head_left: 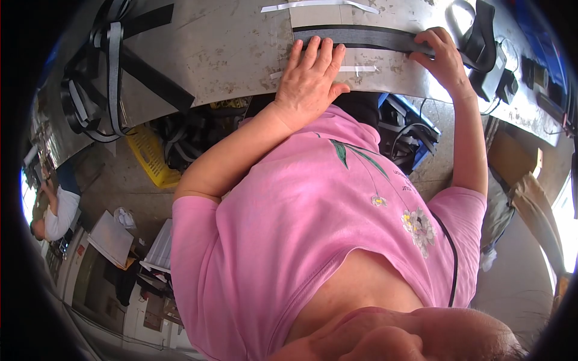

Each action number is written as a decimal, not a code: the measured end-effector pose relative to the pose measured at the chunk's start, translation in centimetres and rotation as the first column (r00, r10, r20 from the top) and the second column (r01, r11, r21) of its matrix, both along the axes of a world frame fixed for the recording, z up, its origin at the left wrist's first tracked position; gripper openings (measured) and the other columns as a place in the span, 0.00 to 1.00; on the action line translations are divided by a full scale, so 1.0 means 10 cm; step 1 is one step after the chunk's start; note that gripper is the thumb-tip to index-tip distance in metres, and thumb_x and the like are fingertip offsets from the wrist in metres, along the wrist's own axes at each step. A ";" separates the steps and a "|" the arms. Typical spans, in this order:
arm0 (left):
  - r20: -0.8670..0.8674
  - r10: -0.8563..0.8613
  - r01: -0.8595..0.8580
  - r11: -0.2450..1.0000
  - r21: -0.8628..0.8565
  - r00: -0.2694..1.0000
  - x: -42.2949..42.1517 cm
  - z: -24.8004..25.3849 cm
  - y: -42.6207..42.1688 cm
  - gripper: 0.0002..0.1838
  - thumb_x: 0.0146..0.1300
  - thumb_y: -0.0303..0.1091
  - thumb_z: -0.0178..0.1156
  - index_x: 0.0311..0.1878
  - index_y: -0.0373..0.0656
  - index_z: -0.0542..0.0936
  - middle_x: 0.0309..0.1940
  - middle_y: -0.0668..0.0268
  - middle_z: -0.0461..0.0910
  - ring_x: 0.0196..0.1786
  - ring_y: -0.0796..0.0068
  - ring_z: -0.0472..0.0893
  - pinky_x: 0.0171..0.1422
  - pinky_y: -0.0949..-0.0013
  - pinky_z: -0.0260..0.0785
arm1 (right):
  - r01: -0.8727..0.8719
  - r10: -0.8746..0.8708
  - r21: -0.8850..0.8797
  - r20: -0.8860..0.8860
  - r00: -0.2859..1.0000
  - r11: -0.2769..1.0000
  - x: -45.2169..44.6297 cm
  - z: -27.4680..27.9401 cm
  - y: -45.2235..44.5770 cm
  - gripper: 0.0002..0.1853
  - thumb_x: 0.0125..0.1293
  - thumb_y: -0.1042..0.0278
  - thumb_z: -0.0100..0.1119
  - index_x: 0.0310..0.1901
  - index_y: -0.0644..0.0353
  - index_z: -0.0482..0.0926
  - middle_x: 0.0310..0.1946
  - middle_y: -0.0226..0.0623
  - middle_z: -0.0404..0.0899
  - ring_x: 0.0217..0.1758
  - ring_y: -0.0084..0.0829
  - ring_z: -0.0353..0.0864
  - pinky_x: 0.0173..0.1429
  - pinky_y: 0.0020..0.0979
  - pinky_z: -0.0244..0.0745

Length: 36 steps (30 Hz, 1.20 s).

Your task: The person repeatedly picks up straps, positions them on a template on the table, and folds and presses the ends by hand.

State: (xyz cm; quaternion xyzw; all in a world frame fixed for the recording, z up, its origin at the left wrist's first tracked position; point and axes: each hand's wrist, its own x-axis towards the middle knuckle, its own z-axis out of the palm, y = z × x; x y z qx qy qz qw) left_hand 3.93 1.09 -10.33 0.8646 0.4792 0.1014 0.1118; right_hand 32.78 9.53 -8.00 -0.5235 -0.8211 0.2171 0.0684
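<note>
A grey strap [373,39] with black edges lies flat across the metal table and curls up at its right end. My left hand [308,81] rests palm down near the strap's left end, fingers outstretched with their tips on its lower edge. Farther right, my right hand [444,60] has bent fingers and a thumb around the strap's edges. White tape strips [361,69] are on the table below the strap, and another white strip [319,6] is above it.
Bundled black and grey straps [114,66] hang over the table's left side. A black adapter [507,85] with cables sits at the right. Under the table are a yellow basket [150,157] and a blue crate [428,127] of straps. Another person [60,210] is far left.
</note>
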 end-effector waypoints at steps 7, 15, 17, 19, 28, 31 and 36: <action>0.005 0.007 -0.007 1.000 0.024 1.000 0.00 -0.01 0.02 0.38 0.55 0.54 0.60 0.65 0.43 0.66 0.60 0.59 0.64 0.65 0.59 0.61 0.71 0.48 0.49 | -0.006 0.006 0.004 -0.013 1.000 1.000 -0.02 0.01 0.01 0.15 0.52 0.69 0.67 0.41 0.57 0.76 0.42 0.38 0.72 0.45 0.40 0.77 0.49 0.33 0.74; -0.051 0.021 -0.018 0.998 0.056 0.998 0.01 0.03 0.06 0.38 0.53 0.55 0.61 0.63 0.42 0.67 0.57 0.61 0.64 0.63 0.62 0.60 0.68 0.49 0.52 | 0.016 -0.016 0.010 -0.010 1.000 1.000 -0.03 -0.05 0.02 0.16 0.51 0.68 0.68 0.42 0.57 0.76 0.40 0.37 0.72 0.44 0.40 0.76 0.48 0.34 0.73; -0.071 0.023 -0.019 0.998 0.068 0.997 0.00 0.01 0.11 0.38 0.52 0.56 0.62 0.62 0.42 0.67 0.57 0.61 0.64 0.63 0.60 0.60 0.67 0.48 0.52 | 0.017 -0.018 0.044 0.018 1.000 0.999 -0.11 0.01 0.01 0.15 0.51 0.68 0.68 0.41 0.57 0.77 0.39 0.39 0.73 0.46 0.41 0.75 0.50 0.36 0.71; -0.074 0.015 -0.008 0.995 0.098 0.997 -0.01 0.00 0.14 0.38 0.52 0.56 0.61 0.62 0.42 0.68 0.57 0.61 0.64 0.62 0.60 0.61 0.66 0.48 0.53 | 0.041 -0.059 0.239 0.067 0.996 0.970 -0.21 0.02 0.03 0.12 0.56 0.64 0.63 0.40 0.57 0.78 0.36 0.40 0.76 0.45 0.43 0.77 0.49 0.37 0.72; -0.113 0.027 -0.017 0.996 0.089 0.993 -0.01 0.03 0.13 0.35 0.58 0.55 0.56 0.64 0.42 0.66 0.59 0.61 0.65 0.61 0.59 0.64 0.66 0.50 0.54 | 0.220 -0.297 -0.269 -0.292 0.909 0.938 -1.08 0.00 -0.01 0.13 0.57 0.60 0.59 0.38 0.60 0.79 0.30 0.42 0.82 0.34 0.40 0.83 0.42 0.35 0.77; -0.059 0.025 -0.021 0.997 0.068 0.998 -0.01 0.02 0.13 0.35 0.57 0.53 0.58 0.64 0.43 0.66 0.59 0.61 0.65 0.62 0.60 0.63 0.67 0.51 0.53 | 0.249 -0.302 -0.265 -0.182 0.936 0.932 -1.06 -0.17 0.06 0.14 0.57 0.58 0.60 0.37 0.60 0.80 0.28 0.42 0.82 0.33 0.41 0.83 0.42 0.36 0.77; -0.013 0.020 -0.020 0.998 0.068 1.000 -0.03 0.01 0.12 0.34 0.56 0.52 0.60 0.63 0.45 0.67 0.59 0.62 0.65 0.62 0.60 0.62 0.68 0.52 0.53 | 0.298 -0.334 -0.217 -0.155 0.930 0.930 -1.11 -0.17 0.01 0.16 0.55 0.55 0.62 0.35 0.61 0.79 0.26 0.42 0.82 0.33 0.42 0.83 0.42 0.36 0.77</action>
